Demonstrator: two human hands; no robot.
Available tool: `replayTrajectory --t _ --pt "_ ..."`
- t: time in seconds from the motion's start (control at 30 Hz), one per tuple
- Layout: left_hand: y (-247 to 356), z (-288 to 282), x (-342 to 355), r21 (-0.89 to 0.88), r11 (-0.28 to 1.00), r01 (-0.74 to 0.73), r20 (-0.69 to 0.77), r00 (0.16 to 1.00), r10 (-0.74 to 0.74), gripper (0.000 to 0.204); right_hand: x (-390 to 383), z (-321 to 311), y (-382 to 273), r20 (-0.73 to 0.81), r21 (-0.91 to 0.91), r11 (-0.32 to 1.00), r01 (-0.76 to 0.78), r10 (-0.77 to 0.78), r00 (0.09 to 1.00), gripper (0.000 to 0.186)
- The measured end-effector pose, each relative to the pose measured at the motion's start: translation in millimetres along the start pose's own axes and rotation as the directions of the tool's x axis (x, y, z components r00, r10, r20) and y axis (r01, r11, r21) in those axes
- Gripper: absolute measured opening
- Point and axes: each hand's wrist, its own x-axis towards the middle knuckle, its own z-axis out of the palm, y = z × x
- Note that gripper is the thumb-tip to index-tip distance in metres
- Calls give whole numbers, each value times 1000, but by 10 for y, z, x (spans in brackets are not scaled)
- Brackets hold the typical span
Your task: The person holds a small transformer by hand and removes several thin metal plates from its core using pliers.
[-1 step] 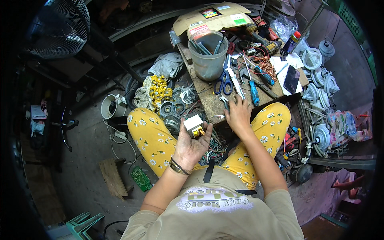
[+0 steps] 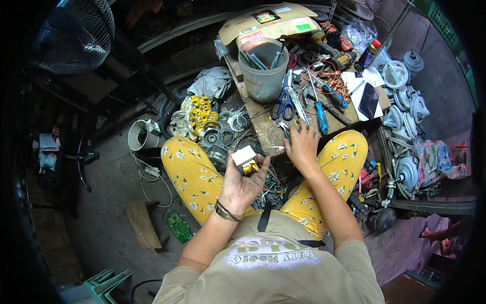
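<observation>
My left hand (image 2: pixel 240 185) is closed around a small block (image 2: pixel 244 154) with a white top and yellow and copper-coloured parts below, like a small transformer. It is held above a pile of cut wires (image 2: pixel 273 182) between my knees. My right hand (image 2: pixel 302 146) lies at the near edge of a wooden board (image 2: pixel 268 129), fingers stretched forward and apart. Beside its thumb are small pliers (image 2: pixel 284 127), their handles partly hidden by the hand. Its fingertips reach the near end of a white, ruler-like strip (image 2: pixel 297 105). Blue-handled scissors (image 2: pixel 282 107) and a blue screwdriver (image 2: pixel 321 119) lie close by.
A plastic bucket (image 2: pixel 263 76) with strips inside stands on the board. Beyond my right hand are copper wire (image 2: pixel 334 81), a phone (image 2: pixel 369 100) and a spray can (image 2: pixel 369 53). Motor parts (image 2: pixel 217 134) lie left of the board; white plastic parts (image 2: pixel 405 119) are stacked right.
</observation>
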Motion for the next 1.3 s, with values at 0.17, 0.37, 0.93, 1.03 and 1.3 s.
replayTrajectory --t 0.17,0.37,0.93,1.03,1.3 --pt "76 -102 58 48 999 -8 79 997 5 31 -101 -584 -385 149 819 553 -154 55 987 18" --pt "-71 32 19 158 938 -309 141 947 288 30 -288 -954 -838 272 913 301 -274 49 961 14" --pt "-282 175 -294 198 845 -496 434 818 378 34 -573 -894 -1036 214 976 -73 -203 197 957 7" --pt "-287 157 -304 200 848 -491 444 817 368 35 -599 -892 -1058 174 980 -134 -149 200 964 6" --pt "-206 189 -305 147 856 -496 442 807 391 39 -567 -976 -1051 319 929 -254 -271 172 932 3"
